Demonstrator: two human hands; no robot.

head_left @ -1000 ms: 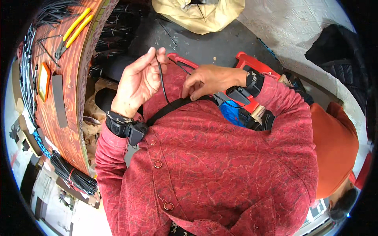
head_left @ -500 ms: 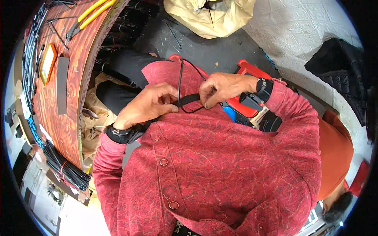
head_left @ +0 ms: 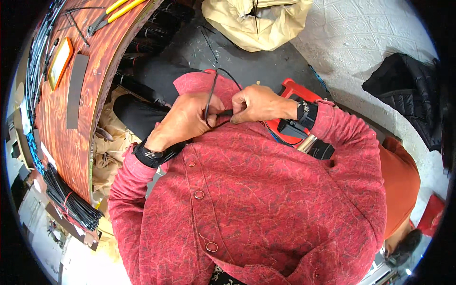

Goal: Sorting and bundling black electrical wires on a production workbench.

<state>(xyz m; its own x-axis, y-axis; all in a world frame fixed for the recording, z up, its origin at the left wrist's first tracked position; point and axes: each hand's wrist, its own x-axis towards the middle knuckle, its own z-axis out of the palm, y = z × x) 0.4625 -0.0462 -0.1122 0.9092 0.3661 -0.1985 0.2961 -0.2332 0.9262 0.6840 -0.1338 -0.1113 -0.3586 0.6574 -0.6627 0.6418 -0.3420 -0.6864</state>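
Note:
In front of my chest, my left hand (head_left: 190, 114) is closed in a pinch on a short flat black strip (head_left: 226, 113). My right hand (head_left: 261, 102) meets it from the other side, its thumb and fingers pressed together on the end of a thin black cable (head_left: 210, 95) where it comes up against the strip. That cable loops up over the left fingers and back down toward the right hand. The fingers hide most of the join, so I cannot tell whether the strip is around the cable or beside it.
At left, a wooden bench (head_left: 71, 156) bears yellow-handled pliers (head_left: 111, 16), an orange-rimmed tray (head_left: 60, 64), a dark flat strip (head_left: 77, 90) and a bundle of black cables (head_left: 71, 197). Ahead stands a beige bag (head_left: 266, 33). A black jacket (head_left: 406, 95) and another person (head_left: 399, 185) are at right.
My hands have come closer together, the right one moving left toward the left. Less of the black strip shows between them, and the cable loop has shifted left.

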